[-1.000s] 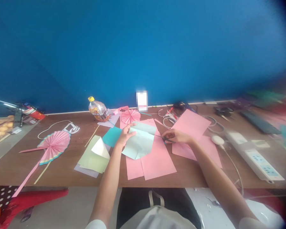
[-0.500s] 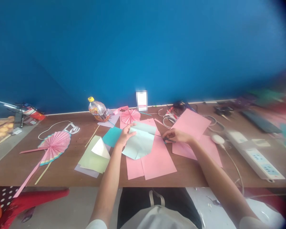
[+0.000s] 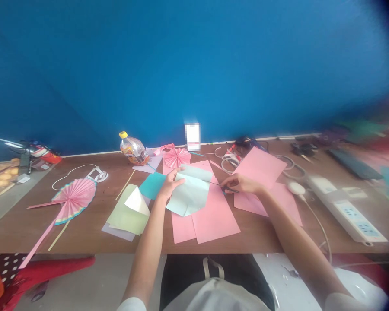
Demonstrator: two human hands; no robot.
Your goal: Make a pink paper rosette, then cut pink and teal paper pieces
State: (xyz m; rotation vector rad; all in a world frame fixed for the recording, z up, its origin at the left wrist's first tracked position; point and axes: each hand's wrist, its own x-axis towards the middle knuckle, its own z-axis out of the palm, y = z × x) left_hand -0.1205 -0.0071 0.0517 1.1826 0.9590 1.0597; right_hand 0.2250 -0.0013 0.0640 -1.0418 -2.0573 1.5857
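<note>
My left hand [image 3: 170, 183] holds the left edge of a pale blue folded paper [image 3: 191, 194], fingers pinched on it. A pair of scissors [image 3: 221, 186] is gripped in my right hand [image 3: 241, 184], its blades pointing left and touching the paper's right edge. The pale blue paper lies over pink sheets [image 3: 210, 216] in the middle of the brown table [image 3: 87, 224].
A pink paper fan [image 3: 71, 198] on a stick lies at left, green and teal sheets [image 3: 129, 211] beside it. A bottle [image 3: 132, 149] and a small pink rosette [image 3: 176, 157] sit by the blue wall. More pink paper [image 3: 261, 166], cables and a power strip [image 3: 350, 211] lie at right.
</note>
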